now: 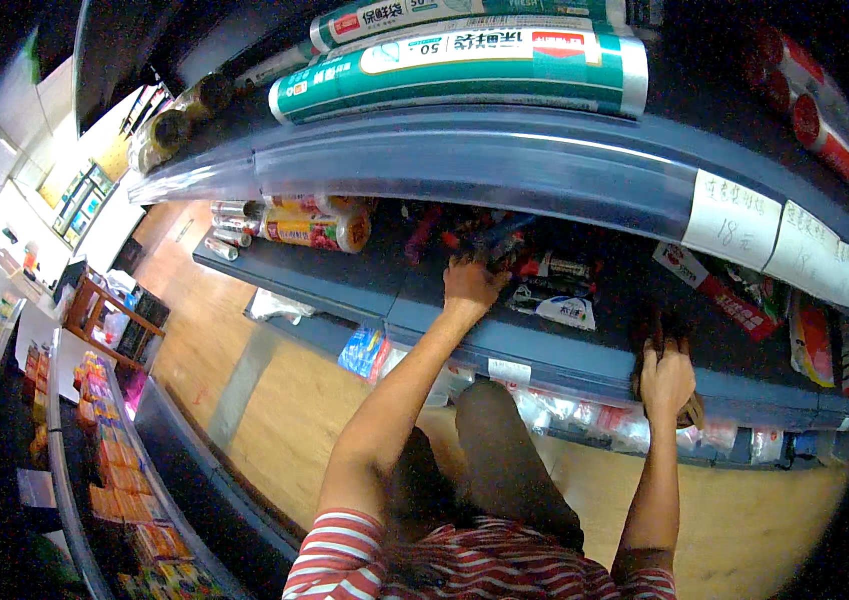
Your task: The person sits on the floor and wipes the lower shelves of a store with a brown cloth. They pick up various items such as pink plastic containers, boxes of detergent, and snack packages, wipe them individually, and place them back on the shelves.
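My left hand (474, 285) reaches onto the dark shelf (364, 275). Its fingers are curled at a jumble of small dark and red items (489, 240), too dim to name. Just right of it lie a white and dark blue packet (556, 308) and a small packaged item (562, 266). At the shelf's front edge my right hand (666, 382) is closed around a dark brown object (692, 410); the hand covers most of it, and its kind does not show. A red and white box (729, 300) lies beyond that hand, to the right.
Overhead, an upper shelf with a clear front strip (464, 150) bears green and white rolls (464, 75). Bundled rolls (309, 225) stand left on my shelf. Plastic-wrapped goods (584, 410) fill the level below. Another stocked shelf (124, 460) runs along the left, across the wooden floor (274, 400).
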Action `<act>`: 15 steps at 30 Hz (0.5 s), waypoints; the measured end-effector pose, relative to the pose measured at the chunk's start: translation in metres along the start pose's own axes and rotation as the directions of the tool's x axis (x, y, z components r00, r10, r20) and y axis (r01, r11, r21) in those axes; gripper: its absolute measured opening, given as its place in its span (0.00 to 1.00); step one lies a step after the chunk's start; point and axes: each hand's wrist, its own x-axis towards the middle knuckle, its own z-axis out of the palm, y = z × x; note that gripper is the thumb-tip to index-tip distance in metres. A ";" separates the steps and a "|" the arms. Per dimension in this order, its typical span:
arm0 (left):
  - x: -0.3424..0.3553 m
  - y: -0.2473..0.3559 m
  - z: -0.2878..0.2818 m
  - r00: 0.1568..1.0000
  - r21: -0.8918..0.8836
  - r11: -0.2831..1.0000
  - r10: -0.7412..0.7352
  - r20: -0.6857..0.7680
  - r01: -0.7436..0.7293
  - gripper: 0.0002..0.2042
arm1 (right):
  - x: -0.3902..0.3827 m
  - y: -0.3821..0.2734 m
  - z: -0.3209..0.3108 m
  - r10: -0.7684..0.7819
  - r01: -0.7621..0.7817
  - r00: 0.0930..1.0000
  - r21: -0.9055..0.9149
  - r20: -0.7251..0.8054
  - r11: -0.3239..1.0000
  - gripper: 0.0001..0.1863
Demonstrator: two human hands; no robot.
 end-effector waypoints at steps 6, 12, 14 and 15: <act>0.020 -0.028 -0.021 0.956 -0.050 0.995 0.072 -0.285 -0.090 0.11 | 0.003 -0.009 -0.007 0.028 -0.028 1.000 0.001 0.002 1.000 0.16; 0.020 -0.116 0.002 0.966 0.254 0.956 -0.087 -0.244 0.150 0.11 | 0.004 -0.004 0.001 0.017 -0.017 1.000 -0.018 -0.025 1.000 0.17; 0.018 -0.126 0.010 0.964 0.204 0.942 -0.249 -0.098 0.264 0.14 | 0.006 -0.002 0.003 0.057 -0.055 0.997 -0.035 0.044 0.998 0.17; 0.019 -0.134 0.017 0.966 0.202 0.945 -0.251 -0.061 0.258 0.14 | 0.007 -0.002 0.005 0.059 -0.057 0.997 -0.045 0.048 0.997 0.17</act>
